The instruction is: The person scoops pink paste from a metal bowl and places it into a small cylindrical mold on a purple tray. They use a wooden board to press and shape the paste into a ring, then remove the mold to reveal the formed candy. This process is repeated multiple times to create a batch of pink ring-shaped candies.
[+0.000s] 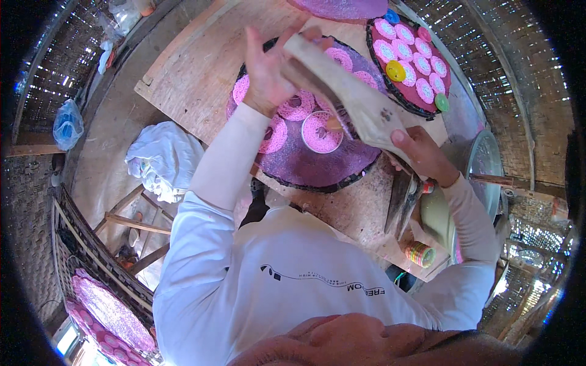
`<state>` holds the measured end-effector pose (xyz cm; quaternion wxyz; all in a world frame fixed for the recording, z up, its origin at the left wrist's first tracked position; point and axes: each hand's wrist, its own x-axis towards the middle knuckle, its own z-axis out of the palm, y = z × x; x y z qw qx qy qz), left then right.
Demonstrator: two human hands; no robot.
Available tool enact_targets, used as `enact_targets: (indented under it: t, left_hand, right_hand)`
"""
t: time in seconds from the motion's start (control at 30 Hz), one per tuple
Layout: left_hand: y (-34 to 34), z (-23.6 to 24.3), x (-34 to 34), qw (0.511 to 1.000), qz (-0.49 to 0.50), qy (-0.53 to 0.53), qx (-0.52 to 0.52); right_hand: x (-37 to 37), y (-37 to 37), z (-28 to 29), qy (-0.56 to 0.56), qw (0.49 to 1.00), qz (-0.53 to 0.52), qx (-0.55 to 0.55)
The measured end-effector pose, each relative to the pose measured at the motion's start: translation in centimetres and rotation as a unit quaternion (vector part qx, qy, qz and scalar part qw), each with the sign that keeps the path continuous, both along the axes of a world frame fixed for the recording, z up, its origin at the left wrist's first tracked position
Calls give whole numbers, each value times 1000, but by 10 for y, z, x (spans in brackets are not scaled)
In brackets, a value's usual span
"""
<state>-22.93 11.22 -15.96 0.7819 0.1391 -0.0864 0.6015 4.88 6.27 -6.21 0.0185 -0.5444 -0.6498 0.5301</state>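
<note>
My right hand (421, 152) grips the near end of a long, pale, flat board-like piece (366, 110), held slantwise above a round purple tray with a black rim (287, 165). At the far end of the piece, my left hand (268, 76) has its thumb spread wide and its fingers stretched out behind the piece, slightly blurred. Whether the left palm bears on it I cannot tell. Pink, grainy rings (297, 107) lie on the tray, partly hidden by my hands and the piece. A thin white hoop (305, 141) surrounds one pink round near the tray's middle.
A second round tray (415, 100) at the far right holds several pink-and-white rounds and coloured discs. Beside my right forearm stand a striped cup-like container (420, 254) and a large basin (485, 158). A white cloth bundle (165, 160) lies left of the wooden table (183, 79).
</note>
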Motion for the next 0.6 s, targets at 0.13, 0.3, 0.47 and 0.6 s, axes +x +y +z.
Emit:
enact_targets:
  t: [0.13, 0.3, 0.47, 0.6]
  left_hand:
    - [-20, 19, -5, 469, -394, -660, -436]
    - [-48, 37, 37, -644, -291, -661, -252]
    - [-61, 47, 12, -620, -396, -659, -157]
    - [-86, 45, -15, -658, -406, -634, 14]
  right_hand:
    - [8, -15, 5, 169, 985, -27, 10]
    - [-18, -13, -3, 275, 959, -38, -57]
    - [8, 16, -123, 258, 956, 40, 132]
    - [-34, 12, -123, 64, 835, 267, 477]
